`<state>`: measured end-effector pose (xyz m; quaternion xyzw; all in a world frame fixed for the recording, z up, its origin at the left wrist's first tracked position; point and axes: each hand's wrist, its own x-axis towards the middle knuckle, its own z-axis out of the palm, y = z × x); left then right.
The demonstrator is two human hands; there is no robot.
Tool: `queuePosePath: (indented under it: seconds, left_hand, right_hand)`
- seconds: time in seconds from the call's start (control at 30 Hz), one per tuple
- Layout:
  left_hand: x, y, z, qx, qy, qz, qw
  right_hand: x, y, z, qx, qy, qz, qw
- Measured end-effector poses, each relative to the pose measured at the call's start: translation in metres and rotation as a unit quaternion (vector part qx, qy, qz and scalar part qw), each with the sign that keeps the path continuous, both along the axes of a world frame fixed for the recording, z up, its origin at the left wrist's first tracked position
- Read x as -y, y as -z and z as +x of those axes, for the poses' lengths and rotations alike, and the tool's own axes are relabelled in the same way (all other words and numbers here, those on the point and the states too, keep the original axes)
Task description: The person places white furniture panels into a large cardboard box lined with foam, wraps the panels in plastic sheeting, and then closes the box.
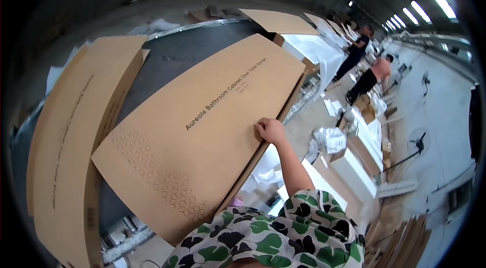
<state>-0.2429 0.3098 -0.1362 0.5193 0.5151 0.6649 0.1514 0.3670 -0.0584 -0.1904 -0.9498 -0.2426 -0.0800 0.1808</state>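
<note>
A long brown cardboard carton (202,136) lies aslant in front of me, with dark print and a geometric cube pattern on its top. My right hand (270,130) rests on that top, close to the right long edge. Its fingers are curled in, and anything inside them is hidden. A narrow dark gap runs along the carton's right side under the top panel. My left hand is out of view; only patterned sleeve and shirt cloth show at the bottom.
A second brown carton (66,141) stands at the left on the dark conveyor surface (177,55). An open carton (281,21) with white wrapping is beyond. Two people work at the far right, near white panels (349,174), plastic wrap (331,140) and standing fans (417,142).
</note>
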Motion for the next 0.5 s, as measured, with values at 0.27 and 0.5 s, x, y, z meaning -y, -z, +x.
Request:
queuePosePath:
  seconds: [0.27,0.5]
  left_hand:
    - [0.062,0.02,0.099,-0.039,0.363,-0.325,0.872]
    - [0.032,0.083,0.019,-0.116,0.233,-0.339,0.904]
  right_hand:
    - [0.032,0.008,0.0,0.023,0.027,0.005,0.999]
    - [0.024,0.012,-0.019,0.012,0.03,0.034,0.999]
